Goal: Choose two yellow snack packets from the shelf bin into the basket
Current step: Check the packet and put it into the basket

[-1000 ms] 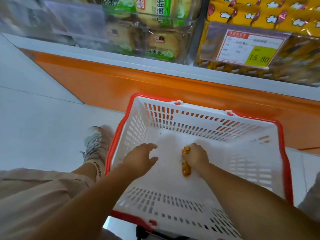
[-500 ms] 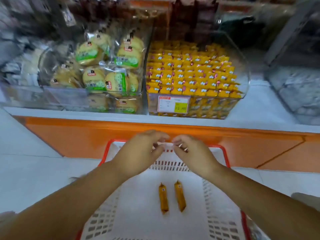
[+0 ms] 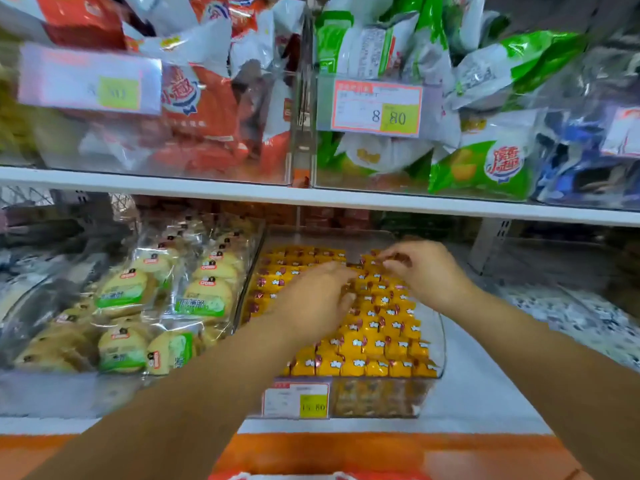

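**Both hands in the yellow packet bin, grip unclear**

The yellow snack packets (image 3: pixel 374 327) are packed in rows in the clear shelf bin (image 3: pixel 381 398) on the lower shelf, just right of the green-labelled cake packs (image 3: pixel 204 299). The left hand (image 3: pixel 311 299) is laid on the middle rows, fingers bent down among the packets. The right hand (image 3: pixel 426 271) is held over the far rows, fingertips drawn together. Whether a packet is grasped cannot be told for either hand because of blur. The basket rim (image 3: pixel 287 475) is seen at the bottom edge.
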Available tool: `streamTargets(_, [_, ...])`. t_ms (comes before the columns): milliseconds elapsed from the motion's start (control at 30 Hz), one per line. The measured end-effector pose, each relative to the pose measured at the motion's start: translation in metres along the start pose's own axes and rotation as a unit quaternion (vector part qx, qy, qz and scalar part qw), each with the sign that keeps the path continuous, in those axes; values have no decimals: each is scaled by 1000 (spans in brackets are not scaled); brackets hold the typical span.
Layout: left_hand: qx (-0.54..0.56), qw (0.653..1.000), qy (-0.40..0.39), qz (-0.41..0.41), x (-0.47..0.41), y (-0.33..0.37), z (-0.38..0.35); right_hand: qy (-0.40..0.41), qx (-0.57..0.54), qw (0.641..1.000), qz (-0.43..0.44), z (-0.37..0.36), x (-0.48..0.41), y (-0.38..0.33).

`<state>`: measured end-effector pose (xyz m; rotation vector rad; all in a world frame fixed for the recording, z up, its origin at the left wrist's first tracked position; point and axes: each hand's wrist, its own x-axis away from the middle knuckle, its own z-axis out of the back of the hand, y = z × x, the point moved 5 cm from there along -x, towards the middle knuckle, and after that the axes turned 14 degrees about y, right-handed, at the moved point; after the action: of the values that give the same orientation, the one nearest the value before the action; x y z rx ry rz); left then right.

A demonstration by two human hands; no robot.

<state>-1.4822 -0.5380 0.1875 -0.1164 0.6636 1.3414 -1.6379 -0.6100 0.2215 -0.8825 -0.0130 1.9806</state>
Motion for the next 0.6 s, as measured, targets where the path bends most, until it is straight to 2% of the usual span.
streamTargets(133, [-41,998,-52,-3,-41,-6,-31,-57,66,996,-25,-31,-56,37])
streamTargets(300, [-68,994,-75,-36,-76,-16,-58,-56,21,998,1,-55,-90,55])
streamTargets(467, [-83,993,-78,-41,-80,-33,-81,-133,135,980,66,-79,-103,48])
streamTargets(600, [-97,992,-69,-41,-80,-32,-85,-136,202,967,72,-86,-102,45])
